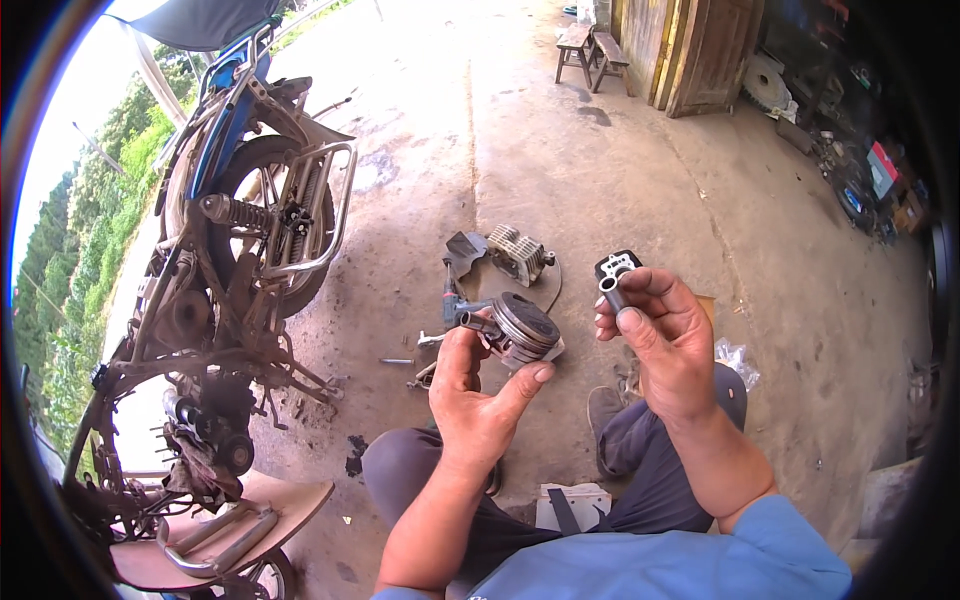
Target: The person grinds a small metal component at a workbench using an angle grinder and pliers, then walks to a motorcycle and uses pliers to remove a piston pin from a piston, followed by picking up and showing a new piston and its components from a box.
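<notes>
In front of my lap, my left hand (475,410) grips a dark, sooty engine piston (527,330) with rings around its edge. A metal pin (474,321) sticks out from the piston's left side. My right hand (668,335), at about the same height, pinches a short hollow metal tube (612,291) between thumb and fingers. Its open end faces up and left, apart from the piston. Just beyond the tube shows a black-and-silver part (618,264); whether it lies on the floor or is held, I cannot tell.
A finned cylinder part (520,254), a power drill (455,295) and a small metal rod (396,361) lie on the concrete floor (420,180). A partly stripped motorcycle (250,230) stands to the left. Wooden stools (590,55) are at the back, with clutter at far right.
</notes>
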